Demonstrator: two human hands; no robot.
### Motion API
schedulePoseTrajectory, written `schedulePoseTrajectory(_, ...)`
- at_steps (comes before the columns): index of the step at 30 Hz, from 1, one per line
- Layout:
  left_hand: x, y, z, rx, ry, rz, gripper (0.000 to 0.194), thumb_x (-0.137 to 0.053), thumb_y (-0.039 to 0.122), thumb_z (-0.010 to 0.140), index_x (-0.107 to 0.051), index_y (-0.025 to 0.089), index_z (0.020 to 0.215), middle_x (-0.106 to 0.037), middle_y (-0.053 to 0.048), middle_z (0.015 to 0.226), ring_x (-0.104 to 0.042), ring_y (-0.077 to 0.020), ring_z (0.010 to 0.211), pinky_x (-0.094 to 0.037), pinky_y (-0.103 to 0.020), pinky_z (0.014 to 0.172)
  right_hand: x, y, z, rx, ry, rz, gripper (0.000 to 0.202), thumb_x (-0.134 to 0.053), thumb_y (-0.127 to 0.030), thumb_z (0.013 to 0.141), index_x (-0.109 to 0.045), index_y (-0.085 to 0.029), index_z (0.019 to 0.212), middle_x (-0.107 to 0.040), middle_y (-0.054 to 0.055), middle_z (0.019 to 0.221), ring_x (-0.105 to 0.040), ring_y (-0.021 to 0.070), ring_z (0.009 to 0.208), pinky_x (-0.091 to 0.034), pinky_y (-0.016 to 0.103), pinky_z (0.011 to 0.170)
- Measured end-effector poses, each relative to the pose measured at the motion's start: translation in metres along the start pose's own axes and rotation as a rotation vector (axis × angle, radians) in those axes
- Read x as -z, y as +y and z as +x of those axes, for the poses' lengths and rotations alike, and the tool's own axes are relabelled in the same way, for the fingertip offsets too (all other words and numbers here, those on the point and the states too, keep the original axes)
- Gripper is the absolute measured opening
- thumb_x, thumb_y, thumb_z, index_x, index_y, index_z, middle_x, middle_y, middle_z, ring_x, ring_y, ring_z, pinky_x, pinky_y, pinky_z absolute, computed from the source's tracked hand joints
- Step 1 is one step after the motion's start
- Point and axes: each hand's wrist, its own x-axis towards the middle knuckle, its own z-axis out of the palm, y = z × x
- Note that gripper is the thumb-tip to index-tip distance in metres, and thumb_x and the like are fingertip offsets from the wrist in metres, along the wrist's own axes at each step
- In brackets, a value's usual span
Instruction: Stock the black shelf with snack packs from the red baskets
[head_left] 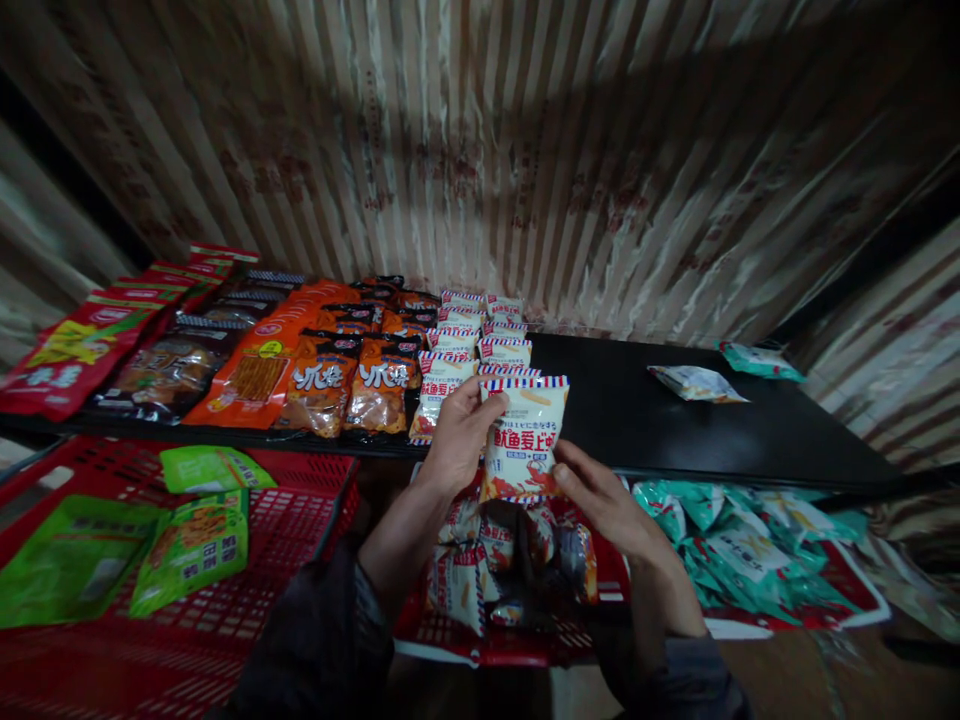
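Between my two hands a white snack bag (529, 430) with red lettering and striped edges is held upright, its printed front toward me. My left hand (459, 440) pinches its upper left corner. At the lower right edge, my right hand (600, 495) grips the same bag with thumb and fingers. Just behind it on the black shelf (622, 410) stand two rows of matching white bags (452, 345), partly hidden by the held one. Below my hands a red basket (517, 650) contains more white bags (459, 585) and some orange and dark ones.
Orange bags (319, 380), dark bags (169, 365) and red bags (82, 345) line the shelf's left. A white bag (696, 384) and a teal bag (763, 361) lie at right. Green bags (199, 545) are in the left basket (300, 500); teal bags (750, 550) fill the right one.
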Motion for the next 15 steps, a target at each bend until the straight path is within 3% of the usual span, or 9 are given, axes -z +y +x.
schedulePoseTrajectory(3,-0.001,-0.004,-0.004,0.046,-0.064,0.111,0.029,-0.074,0.029,0.067,-0.067,0.017,0.093,-0.068,0.001,0.076,-0.06,-0.013,0.067,-0.046,-0.026,0.066,-0.001,0.0,0.001,0.042,0.207,0.082,0.044,-0.072,-0.053,0.08,-0.071,-0.025,0.114,-0.074,0.004,0.113,-0.066,0.024,0.106,-0.051,0.036,0.094)
schedulePoseTrajectory(9,-0.005,-0.013,-0.006,0.066,-0.11,0.168,0.033,-0.075,0.035,0.073,-0.066,0.019,0.101,-0.062,0.004,0.07,-0.056,-0.0105,0.064,-0.043,-0.023,0.062,-0.014,0.005,0.01,-0.078,0.435,0.384,0.038,-0.082,-0.049,0.069,-0.074,-0.022,0.094,-0.076,0.002,0.078,-0.07,0.0213,0.074,-0.055,0.032,0.068)
schedulePoseTrajectory(12,-0.003,-0.013,-0.005,0.118,-0.179,0.12,0.034,-0.076,0.043,0.074,-0.064,0.017,0.092,-0.066,0.0,0.079,-0.061,-0.0128,0.072,-0.047,-0.026,0.07,-0.016,0.007,0.012,-0.084,0.547,0.414,0.037,-0.086,-0.047,0.063,-0.074,-0.021,0.087,-0.073,-0.001,0.071,-0.066,0.0175,0.062,-0.053,0.029,0.06)
schedulePoseTrajectory(15,0.002,-0.011,-0.004,0.216,-0.305,0.101,0.045,-0.08,0.046,0.071,-0.064,0.016,0.1,-0.071,-0.006,0.095,-0.067,-0.0196,0.089,-0.049,-0.034,0.084,-0.014,0.009,0.014,-0.046,0.642,0.397,0.038,-0.086,-0.047,0.062,-0.073,-0.02,0.084,-0.07,-0.003,0.066,-0.059,0.0128,0.052,-0.048,0.025,0.052)
